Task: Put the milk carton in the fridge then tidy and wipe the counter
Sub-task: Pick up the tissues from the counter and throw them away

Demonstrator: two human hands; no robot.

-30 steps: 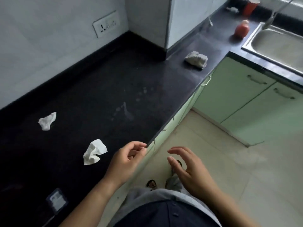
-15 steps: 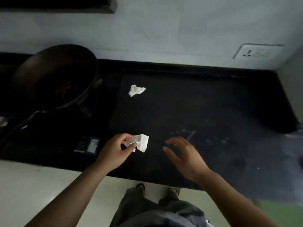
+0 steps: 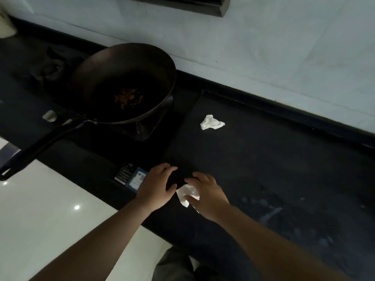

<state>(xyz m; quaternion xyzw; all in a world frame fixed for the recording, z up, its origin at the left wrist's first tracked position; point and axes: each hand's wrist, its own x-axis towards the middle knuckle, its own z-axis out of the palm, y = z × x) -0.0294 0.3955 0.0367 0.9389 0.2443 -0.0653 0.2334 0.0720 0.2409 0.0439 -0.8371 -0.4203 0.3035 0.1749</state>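
Note:
A crumpled white tissue (image 3: 187, 194) is near the front edge of the black counter (image 3: 274, 169). My right hand (image 3: 209, 196) has its thumb and fingers closed on it. Just left of the tissue, my left hand (image 3: 156, 187) hovers with fingers apart and nothing in it. A second crumpled tissue (image 3: 212, 122) lies farther back on the counter, well away from both hands. White smears (image 3: 269, 211) mark the counter to the right. No milk carton is in view.
A dark wok (image 3: 123, 84) with brown food bits sits on the hob at the left, its long handle (image 3: 38, 151) reaching past the counter's front edge. A small label (image 3: 132, 176) is beside my left hand. A white wall runs along the back.
The view swung left from the sink corner to the hob. The tissue, pinched in my left hand half a second ago, is now in my right hand; my left hand has let go.

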